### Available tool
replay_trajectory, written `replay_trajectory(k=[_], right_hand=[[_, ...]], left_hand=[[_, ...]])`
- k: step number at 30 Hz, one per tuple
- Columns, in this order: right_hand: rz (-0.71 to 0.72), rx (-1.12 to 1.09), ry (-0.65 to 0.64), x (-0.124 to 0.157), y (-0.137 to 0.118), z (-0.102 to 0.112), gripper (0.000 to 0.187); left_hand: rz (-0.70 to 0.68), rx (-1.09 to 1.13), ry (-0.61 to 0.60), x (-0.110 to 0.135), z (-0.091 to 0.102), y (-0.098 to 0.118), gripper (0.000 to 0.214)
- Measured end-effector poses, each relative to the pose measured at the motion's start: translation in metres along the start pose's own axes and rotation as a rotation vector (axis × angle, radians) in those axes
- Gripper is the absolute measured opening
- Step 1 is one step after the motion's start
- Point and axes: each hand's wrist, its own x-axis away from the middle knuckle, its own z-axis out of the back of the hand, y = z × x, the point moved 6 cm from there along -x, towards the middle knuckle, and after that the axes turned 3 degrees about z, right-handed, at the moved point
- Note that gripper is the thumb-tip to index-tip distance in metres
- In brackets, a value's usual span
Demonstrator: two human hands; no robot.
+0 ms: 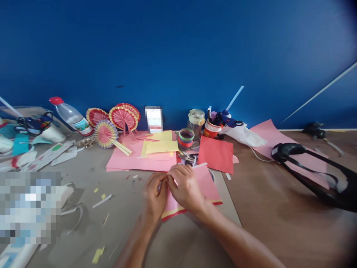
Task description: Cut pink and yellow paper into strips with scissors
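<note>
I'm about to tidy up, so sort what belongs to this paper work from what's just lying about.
Likely part of the work:
- pink sheet with red and yellow edging, at the left hand and right hand
- yellow paper
- red paper

Probably just lying about:
- red-capped bottle
- white plastic bag

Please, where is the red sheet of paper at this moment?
In the head view, the red sheet is right of centre, just in front of the red cup, beyond the right hand and to its right.
</note>
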Motion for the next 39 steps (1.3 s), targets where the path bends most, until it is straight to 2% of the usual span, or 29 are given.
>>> replay_trajectory(k=[6,9,15,20,24,28,30,32,36,39], right_hand=[[-0.180,-0.357,0.030,-0.001,0.015,-0.005,0.016],[-0.236,-0.463,0.028,-0.002,0.019,-0.006,0.017],[-0.287,-0.540,-0.004,-0.002,0.024,-0.011,0.015],[-0.398,-0.577,-0.038,-0.001,0.027,-0.012,0.013],[-0.518,-0.611,-0.071,-0.001,0.034,-0.013,0.011],[-0.629,-0.628,-0.107,0.001,0.044,-0.011,0.011],[-0.595,-0.599,-0.089,0.000,0.043,-0.008,0.011],[-0.468,-0.544,-0.059,-0.002,0.034,-0.005,0.013],[-0.198,-0.373,-0.030,-0.004,0.011,-0.003,0.016],[-0.123,-0.233,-0.029,-0.004,0.004,-0.006,0.017]], left_hand=[[0.037,-0.031,-0.039,-0.001,-0.003,-0.002,0.012],[0.080,-0.073,-0.029,-0.002,-0.003,0.000,0.012],[0.152,-0.111,-0.058,-0.002,-0.002,0.001,0.014],[0.222,-0.092,-0.084,0.000,-0.004,-0.004,0.017],[0.318,-0.003,-0.067,0.000,-0.004,-0.009,0.019],[0.478,0.125,-0.025,0.001,-0.001,-0.018,0.022],[0.522,0.161,-0.020,0.002,-0.001,-0.021,0.024],[0.505,0.143,-0.002,0.002,-0.001,-0.020,0.024],[0.334,0.046,0.013,0.000,-0.001,-0.012,0.014],[0.188,-0.012,-0.020,0.000,-0.003,-0.008,0.010]])
